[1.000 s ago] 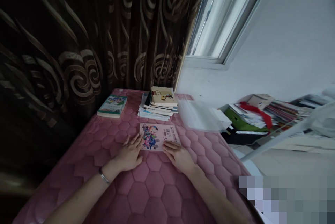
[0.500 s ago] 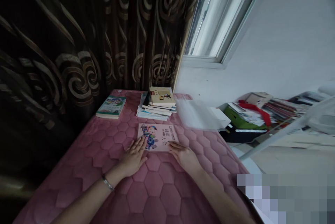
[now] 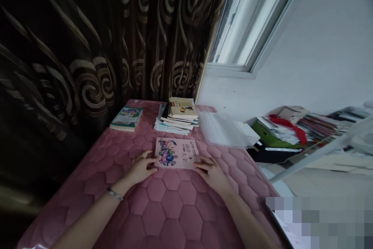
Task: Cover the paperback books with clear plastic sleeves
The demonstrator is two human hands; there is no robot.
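A pink book (image 3: 177, 154) with a cartoon child and Chinese characters on its cover lies flat on a pink quilted mattress (image 3: 170, 202). My left hand (image 3: 142, 168), with a silver bracelet on its wrist, is at the book's left edge. Its fingers are bent and apart, the tips at or just touching the edge. At the lower right corner is my right hand (image 3: 214, 173), fingers slightly curved and apart, their tips against the book's side. Neither hand is wrapped round the book.
Behind the book stands a stack of books (image 3: 182, 115). Left of it lies a green-edged book (image 3: 126, 118). A blurred clear plastic sheet (image 3: 221, 126) and a white box (image 3: 247, 132) are at right. A dark patterned curtain (image 3: 140, 39) hangs behind; papers fill a green container (image 3: 268, 134).
Both hands have slid off the book's cover to its edges, the left hand moving left and the right hand slightly right. The book still lies flat. The view has shifted a little.
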